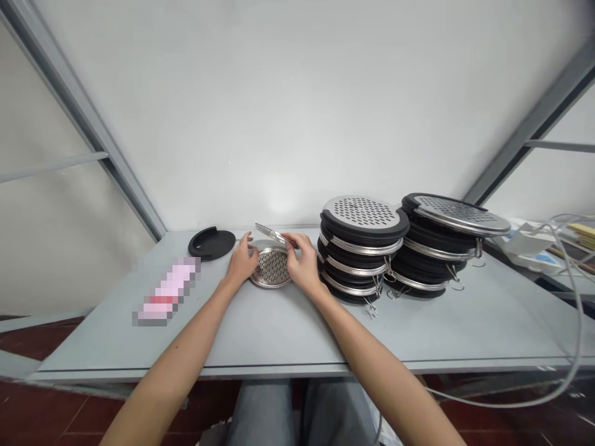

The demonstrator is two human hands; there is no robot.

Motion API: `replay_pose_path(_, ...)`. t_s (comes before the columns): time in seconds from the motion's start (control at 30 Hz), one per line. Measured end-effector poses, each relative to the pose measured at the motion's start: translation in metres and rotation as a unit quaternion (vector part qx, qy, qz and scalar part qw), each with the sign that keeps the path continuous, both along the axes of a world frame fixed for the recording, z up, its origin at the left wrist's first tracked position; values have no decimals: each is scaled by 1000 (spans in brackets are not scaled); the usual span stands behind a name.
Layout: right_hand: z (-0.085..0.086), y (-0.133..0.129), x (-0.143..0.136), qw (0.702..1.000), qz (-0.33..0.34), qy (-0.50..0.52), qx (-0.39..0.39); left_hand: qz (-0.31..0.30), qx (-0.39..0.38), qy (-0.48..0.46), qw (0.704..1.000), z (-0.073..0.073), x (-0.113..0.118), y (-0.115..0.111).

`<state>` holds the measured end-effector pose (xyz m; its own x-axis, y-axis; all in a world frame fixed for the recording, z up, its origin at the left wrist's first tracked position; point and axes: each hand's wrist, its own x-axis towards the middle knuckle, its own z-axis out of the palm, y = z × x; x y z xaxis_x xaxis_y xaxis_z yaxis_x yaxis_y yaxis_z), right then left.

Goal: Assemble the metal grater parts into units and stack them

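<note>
My right hand [303,259] pinches the edge of a thin metal disc [268,232], which is tilted and seen almost edge-on. Beneath it, a round perforated metal plate [272,267] lies on the table. My left hand [242,261] is at that plate's left rim with its fingers apart; I cannot tell if it touches the rim. Farther left lies a flat black round piece [212,243] with a raised curved edge. Close by on the right stands a stack of black round pieces and perforated metal plates [365,212].
A second similar stack [458,212] stands farther right, with metal clips [454,279] at its edge. A blurred pink item [170,288] lies at the left of the grey table [279,334]. A white cable [579,322] loops at the right, near papers [534,244].
</note>
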<state>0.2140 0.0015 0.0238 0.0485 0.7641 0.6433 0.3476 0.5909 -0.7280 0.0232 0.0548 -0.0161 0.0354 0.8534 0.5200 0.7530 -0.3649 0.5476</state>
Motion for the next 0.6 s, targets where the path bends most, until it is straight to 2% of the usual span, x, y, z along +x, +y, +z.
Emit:
replay_pose_path(0.07,4,0,-3,998,25,51,-7,-6,28,2,1000,0,-4,-5)
replay_pose_path(0.13,6,2,-7,992,77,104,-15,-25,47,11,999,3,-7,-12)
replay_pose_path(0.27,6,6,-13,960,176,213,-53,-69,49,-1,996,13,-10,-22)
replay_pose_path(0.37,3,8,-12,947,187,249,-76,-75,54,3,996,17,-15,-24)
replay_pose_path(0.6,-2,15,-5,949,169,241,-112,-69,102,93,988,27,-17,-31)
